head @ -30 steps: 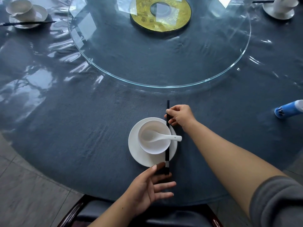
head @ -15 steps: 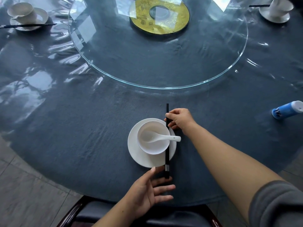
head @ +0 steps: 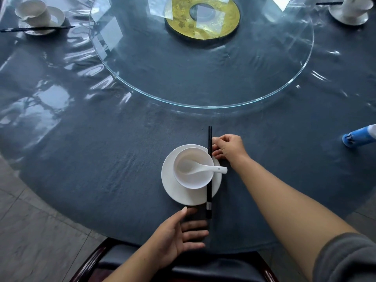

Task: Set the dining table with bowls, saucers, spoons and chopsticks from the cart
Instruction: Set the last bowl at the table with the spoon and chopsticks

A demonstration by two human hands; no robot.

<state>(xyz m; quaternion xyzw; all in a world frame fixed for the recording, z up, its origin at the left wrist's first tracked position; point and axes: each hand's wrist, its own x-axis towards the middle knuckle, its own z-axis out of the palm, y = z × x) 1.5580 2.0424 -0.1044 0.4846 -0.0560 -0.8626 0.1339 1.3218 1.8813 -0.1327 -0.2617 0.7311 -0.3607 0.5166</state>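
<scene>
- Pinches the chopsticks (head: pixel 209 137) near their far end with the right hand (head: pixel 228 148), fingers curled, thumb and fingertips pressed against the right side of the pair.
- Holds the left hand (head: pixel 179 237) open and empty at 6 o'clock of the saucer (head: pixel 171 190), fingers straight and slightly spread, pointing toward the near end of the chopsticks; cannot tell whether a fingertip touches it.
- Has the two chopsticks close together, running from 12 to 6 o'clock across the right part of the saucer, just beside the right wall of the bowl (head: pixel 193 182), near end past the rim and over the cloth.
- Shows the white bowl upright on the saucer, set toward 1 o'clock of the saucer's middle.
- Shows the white spoon (head: pixel 187 166) lying in the bowl, handle sticking out over the rim at 3 o'clock and crossing above the chopsticks.
- Places all of this near the 6 o'clock edge of the round table (head: pixel 101 159), covered in dark blue cloth under shiny clear film.
- Carries a glass turntable (head: pixel 203 78) at 12 o'clock, with a gold disc (head: pixel 177 23) at its hub.
- Includes a laid place (head: pixel 34 15) at 10 o'clock and a second laid place (head: pixel 350 13) at 1 o'clock, both well apart from the hands.
- Includes a blue bottle (head: pixel 356 137) on its side at 3 o'clock.
- Includes a dark chair (head: pixel 126 261) at 6 o'clock and a grey sleeve (head: pixel 345 259) at 4 o'clock.
</scene>
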